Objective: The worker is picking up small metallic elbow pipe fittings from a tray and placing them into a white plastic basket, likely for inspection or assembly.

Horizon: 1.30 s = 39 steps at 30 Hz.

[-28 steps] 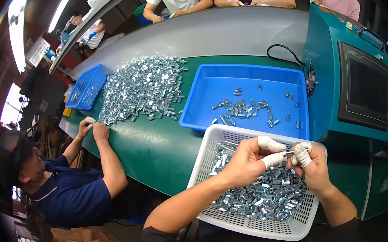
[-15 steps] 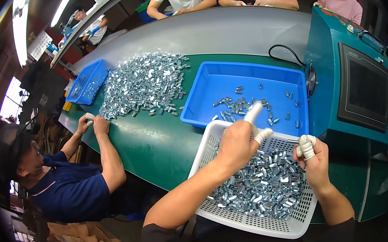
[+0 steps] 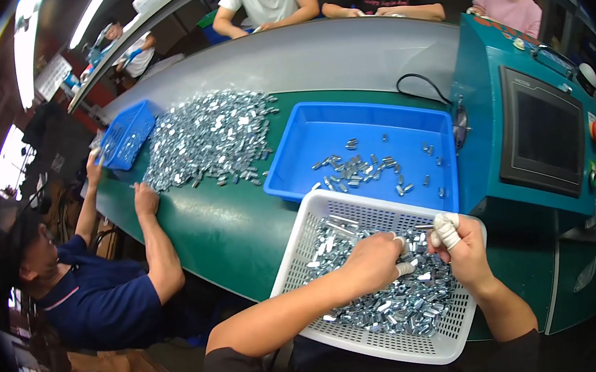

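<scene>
Both hands dig in the white basket [image 3: 298,258]: left hand [image 3: 373,261] curled down into the metal parts [image 3: 402,301], grip hidden; right hand [image 3: 462,249], fingertips taped, pinches something small. Beyond, a blue tray [image 3: 294,150] holds few parts; farther, a loose pile [image 3: 211,137] lies within a co-worker's reach.

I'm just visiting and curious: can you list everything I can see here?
white mesh basket: one, nearest, holding metal parts
small metal parts: many, silvery, in the basket
blue tray: one, behind the basket, a few parts inside
loose parts pile: one, silvery, on the green table
blue basket: one, far left
teal machine: one, dark screen, right
co-workers: one at left, several at the far side
left hand: in the basket, on the parts
right hand: white-taped fingers, over the basket
</scene>
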Available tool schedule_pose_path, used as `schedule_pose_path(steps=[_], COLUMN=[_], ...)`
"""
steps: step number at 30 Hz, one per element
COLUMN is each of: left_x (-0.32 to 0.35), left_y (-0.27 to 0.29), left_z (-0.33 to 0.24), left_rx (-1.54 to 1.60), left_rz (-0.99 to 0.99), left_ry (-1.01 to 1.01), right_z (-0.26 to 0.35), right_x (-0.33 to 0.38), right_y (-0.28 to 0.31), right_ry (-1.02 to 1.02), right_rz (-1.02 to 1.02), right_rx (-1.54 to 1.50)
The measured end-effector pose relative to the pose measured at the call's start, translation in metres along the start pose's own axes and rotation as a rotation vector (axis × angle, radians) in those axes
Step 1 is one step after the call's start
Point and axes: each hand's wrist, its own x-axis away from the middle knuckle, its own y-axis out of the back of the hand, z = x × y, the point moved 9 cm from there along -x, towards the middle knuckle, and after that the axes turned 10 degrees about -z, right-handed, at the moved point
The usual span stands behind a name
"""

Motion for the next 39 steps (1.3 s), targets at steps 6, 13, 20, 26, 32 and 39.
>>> schedule_pose_path(steps=[6, 13, 20, 26, 32, 39], left_x=[0.005, 0.007, -0.005, -0.006, -0.001, 0.002], left_y=[-0.002, -0.007, 0.063, 0.068, 0.051, 0.041], left_z=[-0.013, -0.034, 0.007, -0.009, -0.004, 0.002], left_rx=[-0.092, -0.164, 0.594, 0.611, 0.785, 1.218], left_rz=[-0.044, -0.089, -0.387, -0.403, -0.256, -0.120], left_ry=[-0.098, -0.317, 0.069, -0.055, 0.058, 0.186], right_z=[-0.003, -0.005, 0.002, 0.000, -0.006, -0.007], right_x=[0.002, 0.004, -0.008, -0.007, 0.001, 0.005], right_y=[0.001, 0.005, 0.003, 0.004, -0.003, -0.010], right_ry=[-0.012, -0.008, 0.049, 0.036, -0.023, -0.067], right_rz=[-0.012, -0.037, -0.051, 0.007, 0.090, 0.170], right_rx=[0.015, 0.075, 0.037, -0.001, 0.001, -0.053])
